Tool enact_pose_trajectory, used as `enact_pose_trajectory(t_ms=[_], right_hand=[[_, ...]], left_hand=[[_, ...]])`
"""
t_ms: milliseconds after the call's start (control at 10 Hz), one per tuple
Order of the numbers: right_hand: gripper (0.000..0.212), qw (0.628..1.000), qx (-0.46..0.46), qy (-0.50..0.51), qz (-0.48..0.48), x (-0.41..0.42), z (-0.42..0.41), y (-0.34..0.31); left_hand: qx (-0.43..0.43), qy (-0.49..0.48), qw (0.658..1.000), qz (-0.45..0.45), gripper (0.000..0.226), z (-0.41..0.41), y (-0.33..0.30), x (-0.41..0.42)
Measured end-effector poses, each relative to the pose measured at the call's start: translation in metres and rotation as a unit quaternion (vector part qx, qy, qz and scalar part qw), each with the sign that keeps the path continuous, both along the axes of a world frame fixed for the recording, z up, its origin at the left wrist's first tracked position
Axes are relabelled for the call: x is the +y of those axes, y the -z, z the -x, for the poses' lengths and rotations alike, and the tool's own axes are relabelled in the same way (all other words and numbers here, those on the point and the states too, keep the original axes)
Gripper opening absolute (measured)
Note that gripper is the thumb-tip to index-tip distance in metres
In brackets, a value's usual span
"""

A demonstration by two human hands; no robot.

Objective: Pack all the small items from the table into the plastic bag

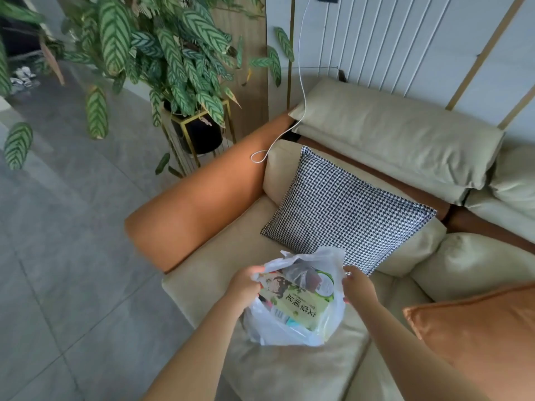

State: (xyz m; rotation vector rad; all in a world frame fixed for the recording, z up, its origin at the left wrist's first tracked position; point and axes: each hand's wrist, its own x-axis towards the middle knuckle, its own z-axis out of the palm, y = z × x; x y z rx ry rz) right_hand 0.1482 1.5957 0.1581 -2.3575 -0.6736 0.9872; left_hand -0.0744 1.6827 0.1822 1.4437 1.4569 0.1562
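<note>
The plastic bag [295,316] sits on the seat cushion of the beige sofa [289,369], just in front of a houndstooth pillow [347,209], and it looks well filled: a green printed packet [301,299] lies across the top, with darker things and smaller packets tucked under it. The person's left hand [244,287] has its fingers curled round the bag's left edge, bunching the film there. The right hand [357,285] is at the opposite edge with the fingers bent down onto the plastic; it seems to pinch the rim, though the grip itself is hard to make out from here. No table shows from where I stand, so I cannot say whether anything is left to pack. To my eye the filling is done or nearly so, and the step in hand is settling or closing the bag. Next would likely be gathering the two edges together over the packet, keeping the load from tipping on the soft cushion. An orange cushion [477,334] lies off to the right.
</note>
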Motion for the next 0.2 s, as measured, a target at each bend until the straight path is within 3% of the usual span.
enact_pose_trajectory(t_ms=[200], right_hand=[[0.053, 0.989, -0.102, -0.093, 0.047, -0.001, 0.014, -0.039]], left_hand=[[0.056, 0.083, 0.992, -0.076, 0.05, -0.009, -0.041, 0.005]])
